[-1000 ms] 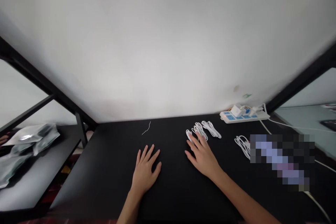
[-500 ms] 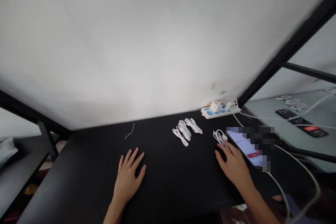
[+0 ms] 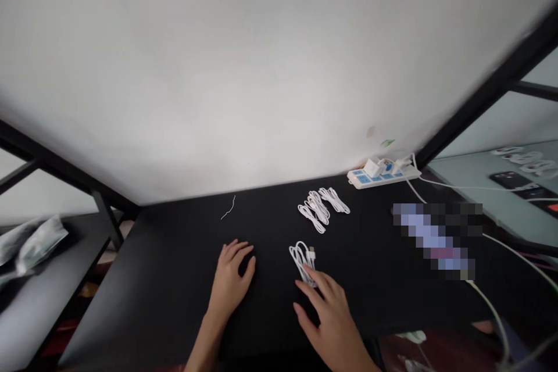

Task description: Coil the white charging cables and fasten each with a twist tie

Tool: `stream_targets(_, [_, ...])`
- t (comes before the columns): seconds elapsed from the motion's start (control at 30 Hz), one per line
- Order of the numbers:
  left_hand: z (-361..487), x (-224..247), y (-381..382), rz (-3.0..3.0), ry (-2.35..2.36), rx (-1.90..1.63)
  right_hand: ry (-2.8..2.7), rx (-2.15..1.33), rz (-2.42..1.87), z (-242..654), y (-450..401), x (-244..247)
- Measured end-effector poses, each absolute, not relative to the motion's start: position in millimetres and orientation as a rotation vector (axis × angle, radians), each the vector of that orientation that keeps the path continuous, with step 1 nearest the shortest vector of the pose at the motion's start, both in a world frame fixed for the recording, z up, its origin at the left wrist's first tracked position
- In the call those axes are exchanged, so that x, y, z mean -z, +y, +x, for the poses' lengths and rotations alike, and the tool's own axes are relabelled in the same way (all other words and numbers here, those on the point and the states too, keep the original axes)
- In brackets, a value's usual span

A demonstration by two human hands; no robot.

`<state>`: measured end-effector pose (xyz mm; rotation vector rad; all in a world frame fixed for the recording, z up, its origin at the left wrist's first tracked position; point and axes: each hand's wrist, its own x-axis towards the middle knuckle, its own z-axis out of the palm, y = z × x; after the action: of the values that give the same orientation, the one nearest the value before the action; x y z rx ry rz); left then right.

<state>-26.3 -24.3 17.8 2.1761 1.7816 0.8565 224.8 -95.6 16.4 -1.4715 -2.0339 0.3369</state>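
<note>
A coiled white USB cable [image 3: 300, 257] lies on the black table [image 3: 270, 314], its metal plug pointing toward the back. My right hand [image 3: 329, 314] reaches over the near end of this coil, fingertips touching it. Its thumb and fingers are spread apart, and part of the coil is hidden beneath them. To the left, my left hand [image 3: 231, 276] rests on the tabletop with fingers apart, holding nothing. Behind the right hand, several coiled white cables [image 3: 320, 206] lie side by side. A thin white twist tie or thread [image 3: 229, 209] sits beyond the left hand.
A white power strip [image 3: 370, 181] with chargers plugged in stands by the wall. At right lies a blurred-out phone-like object [image 3: 429, 238] with a cord. Dark metal frame bars [image 3: 488, 93] slope up on both sides. Plastic packets [image 3: 41, 244] lie on the left surface.
My right hand has moved left from beside the phone, and the USB cable has come with it to the middle. The view has shifted a little; my left hand's fingers are closer together.
</note>
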Motion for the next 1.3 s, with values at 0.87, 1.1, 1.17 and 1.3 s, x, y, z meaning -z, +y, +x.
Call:
stream_targets(0.87, [9.5, -29.6, -27.0, 1.19, 1.42, -1.001, -1.475, -1.406, -1.279, 180.0, 9.4, -21.1])
stream_targets(1.1, [-0.2, -29.4, -34.4, 1.66, 1.83, -0.956, -1.485, -1.419, -1.187, 186.0, 9.8, -10.7])
stream_targets(1.17, [-4.4, -28.9, -33.6, 1.66, 1.824, -0.937, -1.485, -1.449, -1.153, 187.4, 8.3, -10.1])
stream_targets(1.3, [-8.7, -27.6, -28.0, 1.516, 1.791, -0.94, -1.484, -1.461, -1.117, 187.9, 6.5, -12.6])
